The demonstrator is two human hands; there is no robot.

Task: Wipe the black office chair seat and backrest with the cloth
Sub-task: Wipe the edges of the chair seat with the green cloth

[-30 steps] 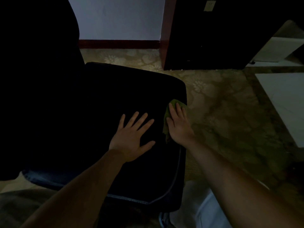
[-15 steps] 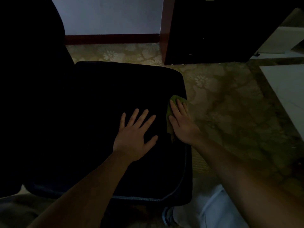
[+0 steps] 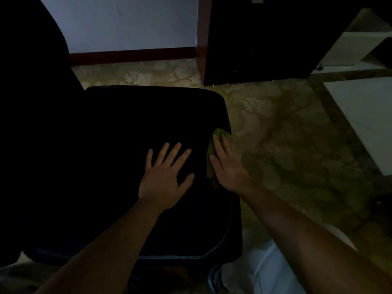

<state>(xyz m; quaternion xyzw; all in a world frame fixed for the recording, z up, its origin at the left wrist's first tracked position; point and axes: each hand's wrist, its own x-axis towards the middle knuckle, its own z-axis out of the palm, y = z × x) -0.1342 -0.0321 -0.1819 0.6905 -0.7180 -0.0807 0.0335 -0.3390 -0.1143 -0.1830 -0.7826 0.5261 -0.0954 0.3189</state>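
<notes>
Cloth [image 3: 210, 149] is the green rag, flat on the seat [image 3: 127, 155] at its right edge, about halfway along, one corner poking past the rim. My right hand [image 3: 229, 168] lies on top of it, palm down, fingers straight and close together. It presses rather than pinches, so the rag drags with full contact instead of bunching. My left hand [image 3: 164, 179] is bare on the seat just beside it, flat, fingers spread wide. My read: it braces the chair so it can't swivel or roll on the patterned carpet [image 3: 286, 134] under the wiping push. The hands are near each other but apart, with a strip of seat between them. Backrest [image 3: 31, 81] is the dark mass at the seat's left edge, too dim for detail, and the cloth is well away from it. Judgement: mid-pass on the seat's right margin, backrest not yet done. Risk: rag slipping off the rim.
</notes>
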